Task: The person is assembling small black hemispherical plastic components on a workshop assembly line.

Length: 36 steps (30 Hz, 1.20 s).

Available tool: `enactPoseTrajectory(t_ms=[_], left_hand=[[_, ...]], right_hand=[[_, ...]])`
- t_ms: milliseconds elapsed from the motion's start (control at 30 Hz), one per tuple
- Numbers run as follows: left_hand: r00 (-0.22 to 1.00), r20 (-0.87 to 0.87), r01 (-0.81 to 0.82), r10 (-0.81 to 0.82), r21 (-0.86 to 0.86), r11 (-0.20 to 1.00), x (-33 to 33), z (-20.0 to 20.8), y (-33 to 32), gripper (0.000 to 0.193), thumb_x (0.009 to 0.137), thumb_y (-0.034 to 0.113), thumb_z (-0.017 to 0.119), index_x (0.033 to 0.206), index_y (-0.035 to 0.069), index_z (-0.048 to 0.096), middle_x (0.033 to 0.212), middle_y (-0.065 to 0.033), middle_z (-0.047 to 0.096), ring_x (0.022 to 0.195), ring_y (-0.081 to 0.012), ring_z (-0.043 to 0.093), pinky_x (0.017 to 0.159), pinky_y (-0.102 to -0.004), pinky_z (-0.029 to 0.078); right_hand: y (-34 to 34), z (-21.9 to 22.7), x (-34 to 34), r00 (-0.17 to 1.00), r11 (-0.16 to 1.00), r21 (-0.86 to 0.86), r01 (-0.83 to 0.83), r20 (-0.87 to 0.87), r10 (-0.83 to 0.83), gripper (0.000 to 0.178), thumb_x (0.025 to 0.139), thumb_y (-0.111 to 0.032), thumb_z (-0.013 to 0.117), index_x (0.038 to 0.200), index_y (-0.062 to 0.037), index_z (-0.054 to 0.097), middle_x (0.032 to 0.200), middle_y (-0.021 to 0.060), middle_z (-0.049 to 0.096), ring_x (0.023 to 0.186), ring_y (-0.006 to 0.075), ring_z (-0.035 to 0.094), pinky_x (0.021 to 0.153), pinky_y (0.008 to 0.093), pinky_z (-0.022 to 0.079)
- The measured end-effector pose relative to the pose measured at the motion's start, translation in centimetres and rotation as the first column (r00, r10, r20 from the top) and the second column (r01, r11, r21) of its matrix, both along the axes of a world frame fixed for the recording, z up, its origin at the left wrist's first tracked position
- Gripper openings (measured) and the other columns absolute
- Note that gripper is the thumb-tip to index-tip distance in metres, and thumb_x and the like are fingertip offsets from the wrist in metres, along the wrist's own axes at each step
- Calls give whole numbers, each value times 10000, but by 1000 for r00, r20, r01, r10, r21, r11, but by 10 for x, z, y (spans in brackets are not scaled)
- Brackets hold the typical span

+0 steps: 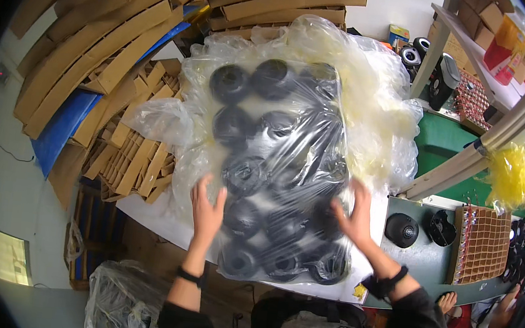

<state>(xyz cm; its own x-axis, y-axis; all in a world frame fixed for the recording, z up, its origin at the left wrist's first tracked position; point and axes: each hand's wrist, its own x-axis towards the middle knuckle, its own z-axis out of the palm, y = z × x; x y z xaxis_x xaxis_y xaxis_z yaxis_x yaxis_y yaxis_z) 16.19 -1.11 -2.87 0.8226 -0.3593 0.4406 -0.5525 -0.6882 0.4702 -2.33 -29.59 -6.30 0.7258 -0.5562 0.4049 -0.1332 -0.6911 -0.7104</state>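
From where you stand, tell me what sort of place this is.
Probably a small factory packing station: a clear bag of black round parts under both hands, stacked flat cardboard behind, and a green workbench with more parts.

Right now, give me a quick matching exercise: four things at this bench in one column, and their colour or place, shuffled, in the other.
Things:
1. Clear plastic bag of round parts
2. Flattened cardboard
3. Yellow plastic tuft
4. Lone round part

Descriptions:
A. Brown, stacked at upper left
B. Black, on the table right of the bag
C. Under both hands, left hand and right hand
D. Hanging on the slanted rail at right

Pairs: 1-C, 2-A, 3-D, 4-B
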Motion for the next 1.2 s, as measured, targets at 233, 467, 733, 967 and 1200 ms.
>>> enactPoseTrajectory(t_ms=[233,467,733,967,1200], left_hand=[[800,-314,599,-511,419,682,-156,-25,6,413,748,20,545,1160,23,551,1183,-85,543,1089,-257,498,927,-369,401],[855,-100,460,-508,597,657,-157,-74,4,500,769,74,522,1269,87,498,1043,-81,508,971,-247,480,837,-349,404],[796,-78,372,-600,845,384,-124,-70,-5,482,822,154,489,1304,130,478,931,-54,485,921,-204,472,814,-316,386],[675,-134,483,-726,824,297,-93,-72,4,172,801,180,493,909,67,567,950,-77,502,979,-232,475,869,-334,374],[425,-159,845,-891,423,327,-113,-54,0,128,702,160,595,734,39,570,818,-111,522,861,-259,521,832,-351,421]], right_hand=[[82,-12,-95,736,756,-5,-655,-233,636,358,785,-136,636,1114,-7,572,1182,125,556,1095,289,511,924,382,415],[106,-54,-68,745,715,-254,-652,-391,541,459,830,-166,534,1265,-25,488,1303,94,502,1170,239,468,928,336,390],[105,-56,-42,738,595,-455,-662,-535,412,454,856,-268,498,1262,-68,520,1224,-7,556,982,206,488,816,317,384],[122,-58,-32,737,618,-466,-633,-606,298,476,866,-399,512,1211,-73,557,1137,28,532,990,212,473,810,322,375],[107,-58,-27,604,396,-481,-782,-426,674,203,776,-224,514,910,-122,629,935,-4,516,918,160,465,778,265,382]])
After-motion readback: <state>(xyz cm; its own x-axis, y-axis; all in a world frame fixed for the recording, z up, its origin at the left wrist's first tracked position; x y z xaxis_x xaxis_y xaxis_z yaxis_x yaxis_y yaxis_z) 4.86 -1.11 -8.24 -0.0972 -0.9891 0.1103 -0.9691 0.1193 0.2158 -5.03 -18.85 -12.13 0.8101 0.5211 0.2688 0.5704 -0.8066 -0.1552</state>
